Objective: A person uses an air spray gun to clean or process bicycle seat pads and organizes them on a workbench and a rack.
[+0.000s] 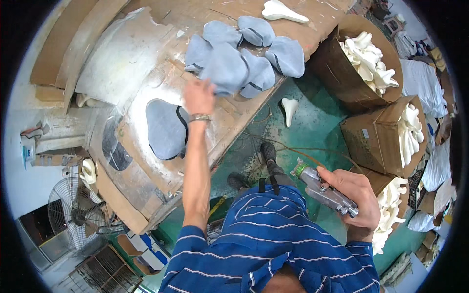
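Observation:
My left hand (pixel 199 100) reaches over the worktable, blurred by motion. Its fingers meet the lower left edge of a grey-blue saddle cover (pixel 223 67), which is blurred as well and lies over a cluster of similar covers (pixel 286 56) with dark edges. Nearer me, another grey-blue cover (pixel 166 129) lies alone on a patch whitened by spray or dust. Off the table to the right, my right hand (pixel 354 195) is wrapped round a metal spray gun (pixel 326 190) with a green ring at its front end. The gun points toward the upper left.
A white saddle-shaped piece (pixel 283 10) lies at the table's far edge, another (pixel 289 111) on the green floor. Cardboard boxes (pixel 330 80) full of such pieces line the right. A hose (pixel 303 150) crosses the floor. A fan (pixel 77 213) stands at the left.

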A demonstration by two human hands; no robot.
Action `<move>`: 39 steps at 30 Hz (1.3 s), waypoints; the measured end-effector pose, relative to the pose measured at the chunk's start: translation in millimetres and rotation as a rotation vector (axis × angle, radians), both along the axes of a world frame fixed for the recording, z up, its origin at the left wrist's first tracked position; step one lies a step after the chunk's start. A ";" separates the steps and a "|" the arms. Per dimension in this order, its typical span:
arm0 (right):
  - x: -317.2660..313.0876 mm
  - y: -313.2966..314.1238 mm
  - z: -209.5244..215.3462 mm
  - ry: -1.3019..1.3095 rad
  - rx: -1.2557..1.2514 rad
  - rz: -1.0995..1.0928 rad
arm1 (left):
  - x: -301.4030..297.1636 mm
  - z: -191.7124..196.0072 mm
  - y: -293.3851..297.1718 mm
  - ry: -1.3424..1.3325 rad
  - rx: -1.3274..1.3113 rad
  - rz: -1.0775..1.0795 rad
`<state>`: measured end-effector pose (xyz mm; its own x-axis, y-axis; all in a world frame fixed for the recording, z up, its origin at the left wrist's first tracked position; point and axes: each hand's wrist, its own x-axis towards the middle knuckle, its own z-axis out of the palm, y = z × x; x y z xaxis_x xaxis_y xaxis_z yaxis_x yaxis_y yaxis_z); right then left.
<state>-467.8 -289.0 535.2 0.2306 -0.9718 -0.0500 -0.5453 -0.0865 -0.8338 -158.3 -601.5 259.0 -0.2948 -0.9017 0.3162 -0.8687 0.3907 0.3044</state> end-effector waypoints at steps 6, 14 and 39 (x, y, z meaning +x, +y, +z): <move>6.8 -9.6 14.2 -0.039 -0.008 0.072 | -31.1 -93.1 64.5 0.384 0.168 0.172; 38.2 -40.1 22.1 -0.041 -0.092 0.226 | 81.8 -146.4 257.6 0.519 0.750 0.206; 271.5 -15.7 87.4 0.315 -0.296 0.336 | 286.2 -311.3 588.4 0.646 1.160 1.064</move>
